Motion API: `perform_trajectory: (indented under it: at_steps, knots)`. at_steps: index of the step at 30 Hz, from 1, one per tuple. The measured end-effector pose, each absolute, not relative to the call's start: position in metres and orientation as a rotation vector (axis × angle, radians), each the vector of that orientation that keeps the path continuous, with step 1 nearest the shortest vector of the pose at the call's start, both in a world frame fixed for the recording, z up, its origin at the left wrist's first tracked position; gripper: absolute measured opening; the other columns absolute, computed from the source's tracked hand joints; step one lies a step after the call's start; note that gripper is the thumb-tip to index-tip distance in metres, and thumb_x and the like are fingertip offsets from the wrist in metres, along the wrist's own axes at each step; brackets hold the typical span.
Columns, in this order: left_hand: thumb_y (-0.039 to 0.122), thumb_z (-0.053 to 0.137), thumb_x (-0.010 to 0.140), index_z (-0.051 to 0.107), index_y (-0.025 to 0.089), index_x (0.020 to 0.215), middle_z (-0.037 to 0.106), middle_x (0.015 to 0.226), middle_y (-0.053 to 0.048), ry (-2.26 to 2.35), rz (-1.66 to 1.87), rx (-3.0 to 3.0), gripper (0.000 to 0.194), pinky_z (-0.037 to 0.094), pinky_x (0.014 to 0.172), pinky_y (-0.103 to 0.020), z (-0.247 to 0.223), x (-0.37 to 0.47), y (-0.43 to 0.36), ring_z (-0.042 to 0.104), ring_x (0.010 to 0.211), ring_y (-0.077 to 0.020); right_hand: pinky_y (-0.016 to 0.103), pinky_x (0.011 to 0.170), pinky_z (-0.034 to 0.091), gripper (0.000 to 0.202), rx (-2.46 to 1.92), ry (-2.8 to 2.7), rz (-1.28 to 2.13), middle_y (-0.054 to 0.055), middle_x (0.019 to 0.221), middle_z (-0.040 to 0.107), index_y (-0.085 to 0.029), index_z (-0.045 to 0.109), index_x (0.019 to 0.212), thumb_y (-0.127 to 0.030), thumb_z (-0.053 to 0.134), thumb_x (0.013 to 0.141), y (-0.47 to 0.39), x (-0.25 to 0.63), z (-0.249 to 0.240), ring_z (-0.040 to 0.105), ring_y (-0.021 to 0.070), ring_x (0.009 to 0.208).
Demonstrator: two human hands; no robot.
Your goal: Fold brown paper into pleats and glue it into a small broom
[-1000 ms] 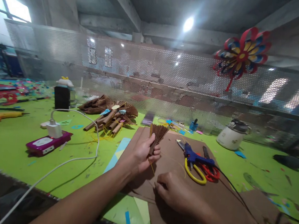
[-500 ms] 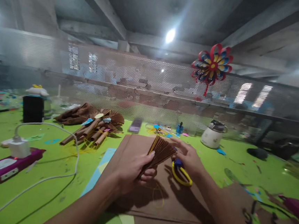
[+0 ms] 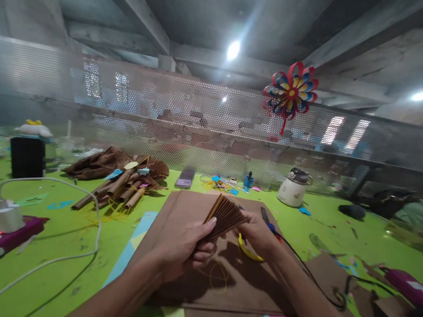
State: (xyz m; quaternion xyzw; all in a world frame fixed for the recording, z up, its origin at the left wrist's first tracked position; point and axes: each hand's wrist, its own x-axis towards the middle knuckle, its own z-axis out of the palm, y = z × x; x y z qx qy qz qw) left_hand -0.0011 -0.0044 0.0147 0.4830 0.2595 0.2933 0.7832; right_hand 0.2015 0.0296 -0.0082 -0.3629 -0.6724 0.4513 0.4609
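Observation:
A pleated brown paper fan (image 3: 224, 218), partly spread, is gripped at its narrow end by my left hand (image 3: 189, 245), thumb on top and fingers curled under. My right hand (image 3: 259, 231) pinches the fan's outer right edge. Beneath my right hand, yellow-handled scissors (image 3: 250, 249) show in part, resting on a stack of brown paper (image 3: 185, 208). A thin yellow thread (image 3: 219, 277) hangs or lies below the fan.
Rolled brown fans (image 3: 127, 188) lie at the back left. A purple power strip (image 3: 29, 231) with a white charger and cable is at left. A white jug (image 3: 293, 188) stands back right; a black cable (image 3: 308, 271) crosses at right. A paper flower (image 3: 291, 93) hangs above.
My right hand has closed from an open pose onto the fan's right edge. The black cable's upper part has come into view beside that hand. The whole view has shifted slightly.

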Motion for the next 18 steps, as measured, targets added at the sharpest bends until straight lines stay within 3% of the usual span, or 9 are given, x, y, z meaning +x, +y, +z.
perform_trajectory:
  at_steps: [7,13,18]
  knots:
    - [0.049,0.053,0.086,0.044,0.019,0.083,0.028,0.057,0.009,0.638,0.774,1.155,0.032,0.012,0.045,-0.018,0.011,0.001,-0.001,0.016,0.048,-0.0057,0.023,0.053,0.034,0.042,-1.040,-1.746,0.960,-0.002,0.049,0.048,-0.016,0.054,0.051,-0.047,0.055,0.080,0.033,0.200,-0.017,0.042,0.0099,0.049]
    - [0.051,0.056,0.082,0.045,0.018,0.072,0.032,0.053,0.008,0.771,0.993,1.246,0.035,0.020,0.045,-0.019,0.005,0.002,0.006,0.025,0.046,-0.0066,0.023,0.054,0.037,0.031,-1.107,-1.878,0.884,-0.001,0.058,0.056,-0.013,0.070,0.086,-0.038,0.052,0.084,0.027,0.193,-0.019,0.046,0.0104,0.053]
    - [0.049,0.056,0.082,0.049,0.017,0.070,0.045,0.057,0.004,0.876,1.133,1.239,0.034,0.034,0.052,-0.020,-0.002,0.003,0.011,0.043,0.052,-0.0093,0.021,0.049,0.032,0.035,-1.110,-1.923,0.959,-0.002,0.054,0.051,-0.014,0.064,0.068,-0.038,0.048,0.088,0.012,0.173,-0.024,0.043,0.0094,0.050]
